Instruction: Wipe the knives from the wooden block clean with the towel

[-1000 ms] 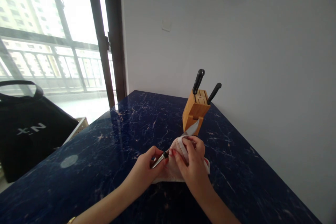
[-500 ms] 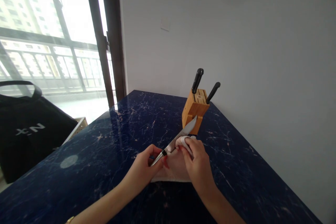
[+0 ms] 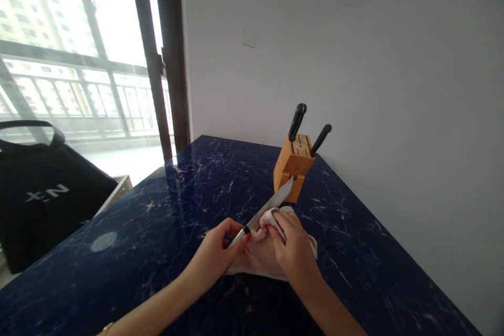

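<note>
A person's left hand [image 3: 220, 243] grasps the silver-coloured metal handle [image 3: 237, 237] of a long steel knife [image 3: 274, 201] over a dark blue, white-veined marble-patterned table [image 3: 224, 184], thumb and fingers pinched about the grip just behind a black collar. The blade slants up and away to the right, its tip overlapping in view the front of a light-brown wooden knife block [image 3: 284, 168]; whether the two touch cannot be told. At right, the person's right hand [image 3: 293, 239] clutches a bunched fold of a pale pinkish-white cloth [image 3: 262, 254] between thumb and fingers, the fold pressed close along the lower edge of the blade near the collar. The rest of the cloth spreads below and between the two hands, with a bit of red trim at its right edge. The block stands just beyond the hands, a black-handled knife [image 3: 297, 122] rising from the left of its slotted top and a second, smaller black handle [image 3: 321, 139] leaning out at the right. A gold-coloured band [image 3: 106, 327] circles the left wrist. Beside the table at left sits a black bag [image 3: 55, 205] with white lettering and a looped strap, near a tall dark-framed glass door [image 3: 155, 58]; a plain grey-white wall [image 3: 354, 63] rises behind the table.
</note>
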A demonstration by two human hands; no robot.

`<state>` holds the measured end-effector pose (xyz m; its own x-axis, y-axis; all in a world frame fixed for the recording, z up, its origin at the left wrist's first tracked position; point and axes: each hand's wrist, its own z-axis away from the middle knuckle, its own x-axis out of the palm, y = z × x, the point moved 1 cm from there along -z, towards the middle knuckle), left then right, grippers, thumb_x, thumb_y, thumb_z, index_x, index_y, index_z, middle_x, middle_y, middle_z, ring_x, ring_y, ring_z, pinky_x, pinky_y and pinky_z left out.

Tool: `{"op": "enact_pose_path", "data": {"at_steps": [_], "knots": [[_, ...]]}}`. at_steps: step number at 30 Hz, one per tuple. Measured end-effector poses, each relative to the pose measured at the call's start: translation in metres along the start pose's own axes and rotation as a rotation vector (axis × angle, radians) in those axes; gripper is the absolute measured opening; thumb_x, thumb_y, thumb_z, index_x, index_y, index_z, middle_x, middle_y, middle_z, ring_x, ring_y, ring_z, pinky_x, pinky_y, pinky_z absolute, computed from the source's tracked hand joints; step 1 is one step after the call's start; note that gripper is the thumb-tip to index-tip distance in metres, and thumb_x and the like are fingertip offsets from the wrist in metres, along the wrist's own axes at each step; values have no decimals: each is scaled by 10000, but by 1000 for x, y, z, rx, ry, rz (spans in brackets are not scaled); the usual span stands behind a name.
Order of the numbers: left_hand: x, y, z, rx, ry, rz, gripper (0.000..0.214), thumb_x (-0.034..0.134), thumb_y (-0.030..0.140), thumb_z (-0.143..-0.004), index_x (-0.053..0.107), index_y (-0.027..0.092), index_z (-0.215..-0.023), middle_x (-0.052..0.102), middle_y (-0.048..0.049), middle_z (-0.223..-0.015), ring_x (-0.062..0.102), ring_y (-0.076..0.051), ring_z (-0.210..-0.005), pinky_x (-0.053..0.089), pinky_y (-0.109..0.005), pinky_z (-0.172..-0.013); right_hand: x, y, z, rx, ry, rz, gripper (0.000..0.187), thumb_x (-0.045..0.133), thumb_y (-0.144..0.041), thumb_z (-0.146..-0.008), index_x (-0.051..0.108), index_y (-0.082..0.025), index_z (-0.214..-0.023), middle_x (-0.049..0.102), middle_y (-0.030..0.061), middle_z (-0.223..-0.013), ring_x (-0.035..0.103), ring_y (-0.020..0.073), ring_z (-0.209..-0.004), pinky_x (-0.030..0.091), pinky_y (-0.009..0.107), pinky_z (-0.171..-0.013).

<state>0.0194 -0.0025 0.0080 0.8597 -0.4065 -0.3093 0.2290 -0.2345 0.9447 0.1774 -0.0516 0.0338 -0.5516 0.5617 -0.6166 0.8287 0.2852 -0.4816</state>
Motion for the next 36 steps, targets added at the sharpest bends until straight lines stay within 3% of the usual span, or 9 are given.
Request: {"op": "enact_pose_path", "data": {"at_steps": [4,9,15,19,23,30,36], "knots": [[0,-3,-1,-15,-5,19,312,530,459,-742,559,163,-835,605,8,-683,496,-93,-481,353,-183,-419,4,0,2,-68,-39,-18,245,454,-76,-749,588,-191,-919,615,60,-894,533,208,-861,430,364,-777],[0,-3,-1,-29,-5,9,316,527,468,-740,558,165,-821,575,30,-612,429,-66,-398,277,-164,-356,0,2,-1,0,34,-33,197,458,-101,-754,579,-196,-876,599,57,-887,529,204,-869,426,358,-781],[-1,-3,-3,-4,3,34,310,547,448,-729,570,152,-820,611,-4,-699,494,-88,-487,346,-172,-412,3,-3,0,-55,-62,-35,208,457,-72,-729,580,-197,-841,604,48,-849,529,199,-822,423,348,-750],[-1,-5,-4,-31,-14,57,325,535,459,-735,563,151,-837,584,22,-618,400,-52,-378,265,-158,-343,1,1,-1,28,-3,-29,192,451,-94,-742,578,-188,-851,599,59,-878,528,206,-861,418,359,-778],[-2,-6,-5,-49,-6,90,348,543,483,-725,558,147,-814,568,27,-601,380,-46,-359,241,-159,-331,5,0,2,-48,-62,-23,221,453,-86,-738,567,-194,-893,606,57,-909,527,207,-869,413,357,-775],[-1,-3,-4,-56,-5,117,339,544,481,-732,557,152,-813,521,51,-539,377,-46,-361,234,-152,-338,-9,6,-4,11,95,45,162,453,-138,-771,566,-203,-867,579,56,-864,498,211,-839,401,364,-758],[-3,0,-2,-40,-15,105,348,526,487,-741,556,156,-842,586,24,-623,400,-47,-342,237,-152,-302,-18,20,-10,150,176,-76,116,433,-213,-807,534,-203,-864,580,40,-843,518,201,-827,396,357,-766]]}}
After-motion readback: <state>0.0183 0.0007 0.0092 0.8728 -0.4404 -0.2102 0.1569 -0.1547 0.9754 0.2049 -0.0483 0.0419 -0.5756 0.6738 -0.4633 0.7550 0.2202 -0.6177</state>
